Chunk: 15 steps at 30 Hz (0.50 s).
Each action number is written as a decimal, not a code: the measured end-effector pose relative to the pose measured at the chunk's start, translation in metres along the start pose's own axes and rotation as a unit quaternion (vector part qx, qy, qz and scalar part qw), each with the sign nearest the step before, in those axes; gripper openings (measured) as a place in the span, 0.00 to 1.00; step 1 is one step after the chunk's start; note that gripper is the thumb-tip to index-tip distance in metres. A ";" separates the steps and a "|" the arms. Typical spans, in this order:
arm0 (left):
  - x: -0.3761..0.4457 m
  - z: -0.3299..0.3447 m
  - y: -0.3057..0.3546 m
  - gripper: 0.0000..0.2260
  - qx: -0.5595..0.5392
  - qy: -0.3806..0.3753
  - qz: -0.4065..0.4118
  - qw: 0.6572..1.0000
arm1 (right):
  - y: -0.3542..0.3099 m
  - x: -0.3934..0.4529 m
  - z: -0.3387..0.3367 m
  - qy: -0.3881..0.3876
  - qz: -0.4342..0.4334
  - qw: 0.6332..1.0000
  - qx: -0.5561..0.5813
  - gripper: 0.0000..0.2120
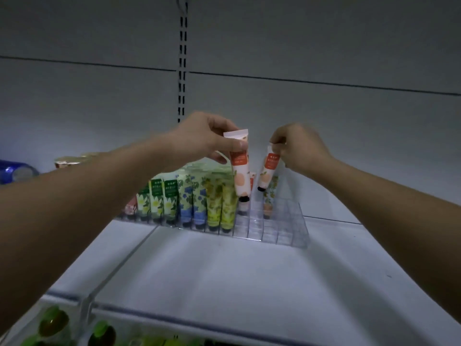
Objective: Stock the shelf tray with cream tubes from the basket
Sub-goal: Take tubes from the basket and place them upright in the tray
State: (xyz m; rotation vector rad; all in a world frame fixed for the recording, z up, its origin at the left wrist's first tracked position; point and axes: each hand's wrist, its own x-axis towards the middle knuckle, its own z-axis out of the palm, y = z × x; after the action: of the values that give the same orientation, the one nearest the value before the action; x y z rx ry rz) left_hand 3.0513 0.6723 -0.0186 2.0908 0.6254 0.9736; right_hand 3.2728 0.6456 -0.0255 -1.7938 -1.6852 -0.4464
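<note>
While left hand (209, 138) pinches peach tube (240, 166), blurred right hand (299, 148) pinches second tube (269, 168), crimp hidden

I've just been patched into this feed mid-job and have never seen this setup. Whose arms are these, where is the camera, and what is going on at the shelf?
There is no machine: a person wears one camera on the head, looking forward and down, so the arms are theirs. The left hand pinches a peach-patterned cream tube near its top; the right hand pinches a second peach tube. Both tubes hang cap down over the clear shelf tray, whose left slots hold green, blue and yellow tubes. The right front slots look empty. No basket is in view.
</note>
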 end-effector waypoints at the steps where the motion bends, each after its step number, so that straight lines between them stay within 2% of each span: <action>1: 0.007 -0.002 0.001 0.08 0.006 -0.003 0.000 1.000 | 0.002 0.003 0.005 -0.004 0.001 1.000 -0.008 0.08; 8: 0.035 -0.007 -0.008 0.06 0.035 -0.004 0.013 0.999 | -0.002 0.011 0.039 -0.048 -0.006 0.996 -0.080 0.10; 12: 0.040 -0.004 -0.010 0.07 0.045 0.022 0.015 0.999 | -0.005 -0.001 0.053 -0.114 0.001 0.987 -0.112 0.11; 15: 0.037 0.003 -0.008 0.05 0.050 0.036 0.015 0.998 | -0.002 -0.011 0.055 -0.079 0.006 0.991 -0.103 0.10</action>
State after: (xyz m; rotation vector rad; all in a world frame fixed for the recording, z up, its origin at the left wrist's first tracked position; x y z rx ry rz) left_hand 3.0752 0.7010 -0.0101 2.1657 0.6952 1.0587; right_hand 3.2597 0.6726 -0.0734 -2.0337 -1.7893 -0.5010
